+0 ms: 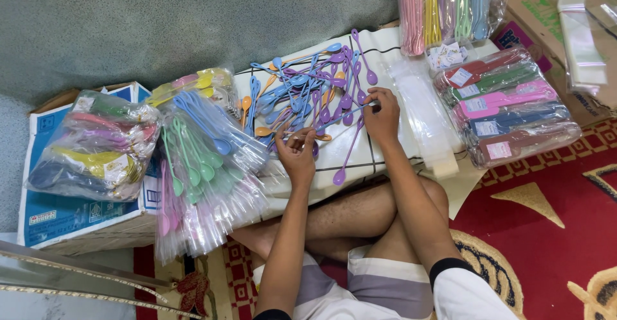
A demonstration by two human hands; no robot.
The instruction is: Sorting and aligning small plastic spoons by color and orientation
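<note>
Dozens of loose plastic spoons (308, 95), blue, purple and orange, are spread over a white board (385, 43) laid across the seated person's crossed legs. The heap lies toward the board's far edge, with its thickest part left of the middle; one purple spoon (348, 156) reaches down to the near edge.

The left hand (297, 156) is closed around a few spoons, gathered by their handles just at the near side of the heap; an orange spoon (267, 131) lies touching or just beside its fingers. The right hand (382, 115) is pinched on the handle of a blue spoon (350, 111) near the middle of the board, its fingers curled rather than flat.

By the look of it, the step in hand is the picking of spoons out of the heap, colour by colour, into a small set. A stack of clear sleeves (424, 111) lies by the board's right edge, just beside the right hand. Filled bags (205, 153) of pastel spoons are piled off the left edge, and wrapped flat packs (508, 104) are stacked off the right.

The next move would seem to call for the pinched spoon to be drawn clear of the tangled handles without dragging neighbours along, then laid parallel with those held in the left hand. How many spoons that hand holds cannot be told.
</note>
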